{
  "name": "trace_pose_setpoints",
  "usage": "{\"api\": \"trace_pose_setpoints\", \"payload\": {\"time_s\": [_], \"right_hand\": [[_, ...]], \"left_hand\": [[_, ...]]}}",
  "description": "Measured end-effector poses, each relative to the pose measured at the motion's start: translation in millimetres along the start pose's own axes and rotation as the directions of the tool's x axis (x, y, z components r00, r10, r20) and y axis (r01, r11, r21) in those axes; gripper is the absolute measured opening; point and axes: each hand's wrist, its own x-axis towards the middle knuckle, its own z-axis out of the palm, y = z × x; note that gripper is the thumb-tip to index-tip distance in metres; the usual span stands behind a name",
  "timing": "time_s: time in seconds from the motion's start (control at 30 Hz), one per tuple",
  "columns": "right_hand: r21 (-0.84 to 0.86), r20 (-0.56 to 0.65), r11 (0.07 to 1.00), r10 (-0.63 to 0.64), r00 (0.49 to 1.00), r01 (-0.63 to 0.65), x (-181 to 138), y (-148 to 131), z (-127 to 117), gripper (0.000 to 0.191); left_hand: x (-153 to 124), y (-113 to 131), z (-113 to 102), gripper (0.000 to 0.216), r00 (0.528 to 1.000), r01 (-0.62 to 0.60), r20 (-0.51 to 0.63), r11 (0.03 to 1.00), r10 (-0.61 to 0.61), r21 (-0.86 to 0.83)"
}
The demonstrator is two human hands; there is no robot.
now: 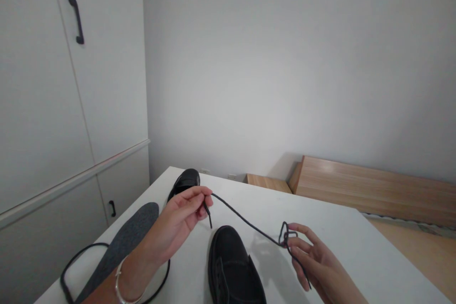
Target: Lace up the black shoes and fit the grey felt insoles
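Observation:
My left hand (pixel 181 218) is raised over the white table (pixel 338 247), pinching one end of a black shoelace (pixel 245 223) between thumb and fingertips. The lace runs down to the right to my right hand (pixel 317 261), whose fingers hold a small loop of it. Below the lace stands a black leather shoe (pixel 233 268), toe pointing away from me. A second black shoe (pixel 185 181) lies behind my left hand, partly hidden by it. A silver bracelet sits on my left wrist.
A grey insole (pixel 124 242) lies at the table's left, with another black lace (pixel 73 263) curled round it. White cabinet doors with black handles (pixel 76 19) stand at the left. Wooden boards (pixel 374 187) lean along the far wall beyond the table.

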Motion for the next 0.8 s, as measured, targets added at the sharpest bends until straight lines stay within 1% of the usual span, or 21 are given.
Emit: {"api": "trace_pose_setpoints", "payload": {"time_s": [0.07,0.13,0.2,0.27,0.3,0.37,0.43,0.47,0.53,0.57,0.63,0.67,0.73,0.77,0.8], "right_hand": [[0.024,-0.059,1.0,0.006,0.998,-0.005,3.2,4.3,-12.6,0.048],[0.102,-0.137,0.995,0.016,0.991,-0.002,8.8,9.5,-27.1,0.04],[0.236,-0.232,0.972,0.036,0.972,0.02,14.9,15.5,-39.3,0.038],[0.353,-0.329,0.934,0.067,0.942,0.057,19.3,22.5,-45.8,0.045],[0.383,-0.357,0.921,0.079,0.931,0.068,20.7,26.3,-47.1,0.049],[0.378,-0.377,0.922,0.069,0.924,0.086,22.0,34.8,-47.5,0.052],[0.286,-0.385,0.952,0.007,0.923,0.112,22.4,44.0,-48.1,0.047],[0.196,-0.392,0.972,-0.045,0.919,0.131,22.4,48.8,-49.1,0.045],[-0.053,-0.374,0.988,-0.156,0.914,0.146,22.2,57.6,-51.6,0.042],[-0.187,-0.343,0.971,-0.207,0.916,0.149,21.9,61.4,-52.3,0.041],[-0.387,-0.246,0.904,-0.293,0.924,0.183,20.4,67.3,-50.5,0.04],[-0.437,-0.188,0.872,-0.327,0.926,0.219,19.2,69.4,-47.7,0.039],[-0.464,-0.077,0.834,-0.375,0.924,0.3,15.9,72.4,-38.3,0.034],[-0.459,-0.028,0.829,-0.373,0.928,0.319,13.9,73.5,-32.5,0.033],[-0.452,0.01,0.833,-0.352,0.936,0.318,12.0,74.4,-26.4,0.033]], "left_hand": [[3.4,-2.0,-9.9,0.039,0.998,-0.049,-0.035,0.998,0.047,-0.049],[4.9,-4.1,-19.8,0.046,0.991,-0.105,-0.086,0.994,0.105,0.003],[5.0,-7.0,-28.8,0.043,0.977,-0.136,-0.141,0.978,0.159,0.161],[4.6,-10.5,-36.3,0.035,0.958,-0.156,-0.172,0.92,0.229,0.359],[4.4,-12.1,-39.0,0.033,0.948,-0.172,-0.17,0.881,0.27,0.44],[3.8,-14.4,-42.1,0.032,0.931,-0.219,-0.134,0.815,0.339,0.537],[2.6,-15.0,-41.9,0.032,0.933,-0.245,-0.081,0.783,0.351,0.572],[1.6,-15.0,-41.0,0.032,0.942,-0.238,-0.056,0.777,0.331,0.583],[-1.2,-15.3,-38.8,0.03,0.957,-0.211,-0.027,0.754,0.29,0.623],[-2.9,-15.9,-37.9,0.028,0.956,-0.204,-0.023,0.72,0.291,0.664],[-6.8,-18.2,-37.1,0.021,0.942,-0.209,-0.002,0.595,0.335,0.776],[-8.8,-19.7,-36.9,0.018,0.931,-0.219,0.022,0.509,0.365,0.832],[-12.3,-22.0,-35.6,0.014,0.911,-0.237,0.088,0.338,0.403,0.911],[-13.6,-22.6,-34.0,0.015,0.905,-0.249,0.122,0.276,0.407,0.929],[-14.5,-22.9,-31.9,0.018,0.904,-0.257,0.149,0.233,0.401,0.938]]}}
